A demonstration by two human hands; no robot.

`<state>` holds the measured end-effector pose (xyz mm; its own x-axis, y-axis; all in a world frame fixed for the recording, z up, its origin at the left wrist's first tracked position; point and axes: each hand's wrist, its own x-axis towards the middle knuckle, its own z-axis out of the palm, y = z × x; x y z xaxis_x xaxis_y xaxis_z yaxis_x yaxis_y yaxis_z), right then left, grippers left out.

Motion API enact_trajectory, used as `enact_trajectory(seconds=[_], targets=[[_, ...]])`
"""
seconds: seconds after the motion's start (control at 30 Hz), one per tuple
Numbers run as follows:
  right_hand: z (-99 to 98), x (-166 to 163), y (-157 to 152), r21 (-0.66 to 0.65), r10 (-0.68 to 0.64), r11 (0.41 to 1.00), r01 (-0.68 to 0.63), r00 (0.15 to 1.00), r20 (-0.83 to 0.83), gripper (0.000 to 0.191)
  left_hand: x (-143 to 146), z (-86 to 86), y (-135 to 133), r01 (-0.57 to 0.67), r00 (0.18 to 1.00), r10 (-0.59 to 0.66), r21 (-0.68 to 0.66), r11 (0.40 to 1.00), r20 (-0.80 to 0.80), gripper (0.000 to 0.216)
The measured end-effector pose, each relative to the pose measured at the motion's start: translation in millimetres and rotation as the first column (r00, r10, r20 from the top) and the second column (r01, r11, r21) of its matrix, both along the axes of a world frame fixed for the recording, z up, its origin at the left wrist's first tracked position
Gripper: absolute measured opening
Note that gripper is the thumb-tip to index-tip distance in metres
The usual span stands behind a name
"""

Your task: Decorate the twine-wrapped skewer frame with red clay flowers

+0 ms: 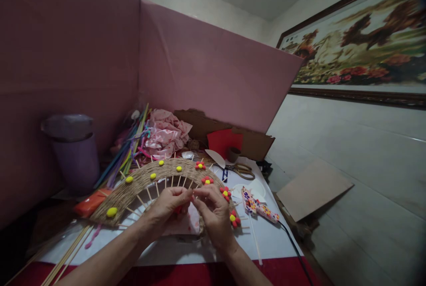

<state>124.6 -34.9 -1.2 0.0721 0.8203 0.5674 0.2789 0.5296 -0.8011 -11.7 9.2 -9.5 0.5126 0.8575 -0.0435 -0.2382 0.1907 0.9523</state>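
Observation:
My left hand and my right hand meet fingertip to fingertip above the inner curve of a woven twine arch. Both are closed in a pinch; whatever sits between the fingertips is too small to make out. A bit of red clay-like material shows under the curled fingers of my left hand. Thin wooden sticks poke out along both edges of the arch. Yellow dots line its left and top, while red flowers with yellow centres run down its right side.
A hot glue gun with a black cord lies at right, near scissors. Behind are crumpled pink cloth, coloured pipe cleaners and red sheet. A purple bin and orange packet are left. Pink panels enclose the back.

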Motion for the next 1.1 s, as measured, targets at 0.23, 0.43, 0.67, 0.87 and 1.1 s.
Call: enact_trajectory(seconds=[0.23,0.43,0.67,0.87,1.1], targets=[[4.6,1.1,-1.5,0.051,-0.088,0.995,0.086,0.996,0.033,0.005,2.6,16.0,-8.9,-0.01,0.985,0.04,-0.176,0.984,0.165,0.024],[-2.3,4.3,0.8,-0.043,-0.142,0.989,0.141,0.99,-0.001,0.01,-1.3,13.8,-5.5,0.075,0.949,-0.012,-0.187,0.98,0.314,0.026],[-1.5,4.6,0.2,0.061,-0.161,0.986,0.156,0.984,0.075,0.01,-2.1,10.3,-3.0,0.049,0.956,0.0,-0.162,0.986,0.292,0.027],[-2.1,4.5,1.1,0.012,-0.136,0.991,0.136,0.988,0.074,0.009,-1.2,13.5,-4.5,0.035,0.95,0.031,-0.203,0.979,0.31,0.039],[1.3,6.0,-0.8,0.071,-0.002,0.997,-0.008,0.989,0.15,0.023,-2.8,11.4,-3.7,0.043,0.964,-0.015,-0.096,0.994,0.267,0.025]])
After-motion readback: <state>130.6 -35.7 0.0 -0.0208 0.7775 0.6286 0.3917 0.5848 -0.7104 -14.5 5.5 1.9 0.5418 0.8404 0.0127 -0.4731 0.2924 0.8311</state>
